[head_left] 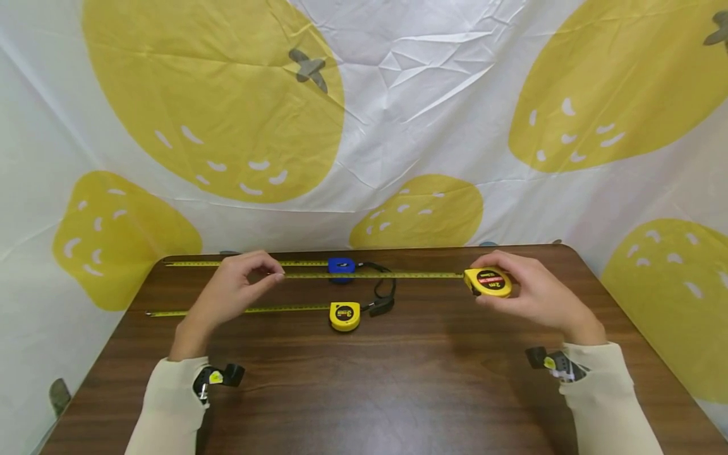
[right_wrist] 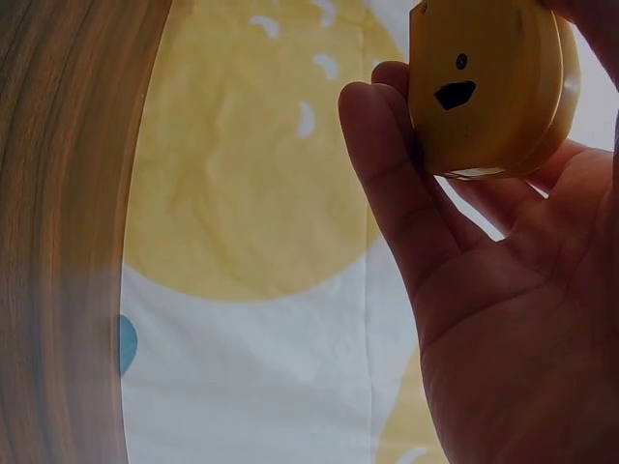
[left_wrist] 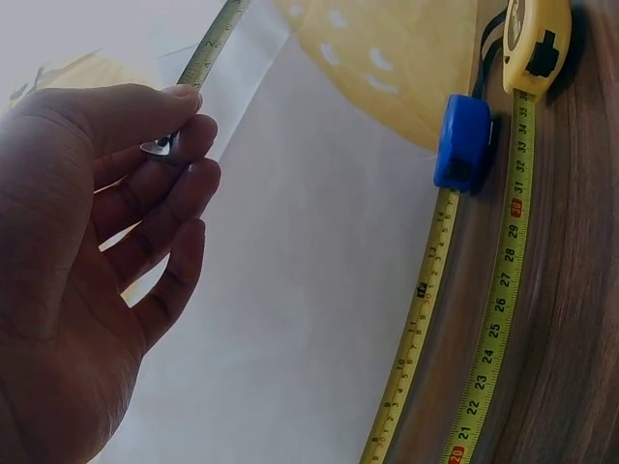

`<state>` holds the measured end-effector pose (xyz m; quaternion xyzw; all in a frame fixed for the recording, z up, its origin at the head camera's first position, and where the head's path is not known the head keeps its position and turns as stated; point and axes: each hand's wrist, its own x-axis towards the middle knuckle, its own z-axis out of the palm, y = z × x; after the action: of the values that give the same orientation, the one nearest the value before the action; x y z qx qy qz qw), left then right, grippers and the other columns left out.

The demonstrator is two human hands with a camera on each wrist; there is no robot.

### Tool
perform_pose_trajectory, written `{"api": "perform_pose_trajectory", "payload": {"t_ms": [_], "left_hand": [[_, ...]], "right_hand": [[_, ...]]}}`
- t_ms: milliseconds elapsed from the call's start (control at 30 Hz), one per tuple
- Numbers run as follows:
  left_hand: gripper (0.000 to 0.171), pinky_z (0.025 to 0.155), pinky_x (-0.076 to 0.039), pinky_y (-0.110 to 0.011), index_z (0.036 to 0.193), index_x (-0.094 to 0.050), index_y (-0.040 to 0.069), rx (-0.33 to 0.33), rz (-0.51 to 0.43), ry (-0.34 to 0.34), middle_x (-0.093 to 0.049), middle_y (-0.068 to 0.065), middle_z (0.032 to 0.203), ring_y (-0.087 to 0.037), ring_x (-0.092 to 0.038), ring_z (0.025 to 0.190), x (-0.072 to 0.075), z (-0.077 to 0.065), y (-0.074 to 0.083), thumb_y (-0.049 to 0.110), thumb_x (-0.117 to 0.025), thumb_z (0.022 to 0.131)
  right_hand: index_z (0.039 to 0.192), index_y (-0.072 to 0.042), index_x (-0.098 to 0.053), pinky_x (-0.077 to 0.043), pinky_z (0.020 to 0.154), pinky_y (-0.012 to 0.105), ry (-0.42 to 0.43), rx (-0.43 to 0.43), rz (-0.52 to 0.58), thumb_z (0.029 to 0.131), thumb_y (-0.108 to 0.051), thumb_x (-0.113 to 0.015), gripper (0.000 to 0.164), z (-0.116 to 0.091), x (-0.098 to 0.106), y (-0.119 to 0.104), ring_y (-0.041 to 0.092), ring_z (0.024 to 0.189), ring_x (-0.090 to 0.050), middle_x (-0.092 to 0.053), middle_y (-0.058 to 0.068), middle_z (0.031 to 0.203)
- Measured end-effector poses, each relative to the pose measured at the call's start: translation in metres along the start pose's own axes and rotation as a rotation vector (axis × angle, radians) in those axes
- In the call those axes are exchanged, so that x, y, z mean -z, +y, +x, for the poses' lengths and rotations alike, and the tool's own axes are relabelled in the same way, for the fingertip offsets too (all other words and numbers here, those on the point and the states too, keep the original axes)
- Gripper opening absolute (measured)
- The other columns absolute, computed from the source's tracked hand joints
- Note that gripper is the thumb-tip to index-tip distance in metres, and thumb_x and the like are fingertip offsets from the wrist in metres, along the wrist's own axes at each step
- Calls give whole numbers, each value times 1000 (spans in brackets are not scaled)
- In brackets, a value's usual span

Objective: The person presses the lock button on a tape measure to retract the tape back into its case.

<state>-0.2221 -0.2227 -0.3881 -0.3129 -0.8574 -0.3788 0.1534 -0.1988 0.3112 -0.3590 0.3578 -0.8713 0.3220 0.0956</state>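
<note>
My right hand (head_left: pixel 529 287) grips a yellow tape measure (head_left: pixel 488 282) with a black and red label, raised over the table. Its yellow blade (head_left: pixel 375 275) runs out straight to the left. At the blade's far end, my left hand (head_left: pixel 230 284) pinches the tip between thumb and forefinger, and the metal end hook (left_wrist: pixel 160 147) shows below the thumb in the left wrist view. Beneath the stretched blade lie a blue tape measure (head_left: pixel 341 268) and a second yellow tape measure (head_left: pixel 344 316), each with its blade drawn out leftward along the table.
Black wrist straps (head_left: pixel 382 306) trail to the right of the two lying tape measures. The brown wooden table (head_left: pixel 364 385) backs onto a white curtain (head_left: pixel 409 126) printed with yellow fruit, which also hangs at both sides.
</note>
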Motion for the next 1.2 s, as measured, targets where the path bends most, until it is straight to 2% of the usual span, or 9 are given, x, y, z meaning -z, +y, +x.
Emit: {"api": "perform_pose_trajectory", "payload": {"t_ms": [67, 300, 467, 933, 1200], "left_hand": [[6, 83, -57, -28, 102, -78, 10, -3, 3, -6, -74, 7, 99, -12, -70, 92, -1, 1, 1, 4, -79, 102], [9, 80, -61, -39, 101, -78, 11, -27, 0, -8, -74, 8, 98, -11, -70, 90, -4, 3, 3, 3, -81, 100], [12, 78, -61, -36, 99, -78, 13, -45, 2, -5, -73, 8, 97, -10, -69, 88, -6, 3, 5, 2, -82, 98], [14, 78, -62, -40, 99, -77, 12, -102, -2, -12, -74, 7, 96, -10, -69, 88, -12, 6, 6, -1, -82, 97], [17, 76, -62, -41, 99, -78, 12, -149, -10, 8, -74, 6, 97, -11, -68, 87, -17, 8, 6, -4, -81, 97]], "right_hand": [[134, -16, -69, -57, 76, 22, -2, 0, 4, 87, -6, -95, 55, 1, -1, -1, 11, 92, -66, -71, -7, 113], [132, -15, -69, -57, 75, 23, -9, -7, 2, 87, -7, -95, 53, 3, -3, -4, 11, 92, -66, -70, -6, 112], [131, -14, -69, -57, 75, 23, -13, 0, -4, 87, -7, -95, 51, 4, -6, -5, 11, 92, -66, -70, -6, 112], [131, -14, -69, -58, 74, 26, -41, 8, 10, 89, -8, -94, 50, 8, -12, -8, 11, 91, -66, -69, -6, 111], [132, -14, -68, -58, 75, 26, -52, 6, 10, 90, -11, -94, 49, 11, -15, -11, 11, 92, -66, -70, -7, 111]]}}
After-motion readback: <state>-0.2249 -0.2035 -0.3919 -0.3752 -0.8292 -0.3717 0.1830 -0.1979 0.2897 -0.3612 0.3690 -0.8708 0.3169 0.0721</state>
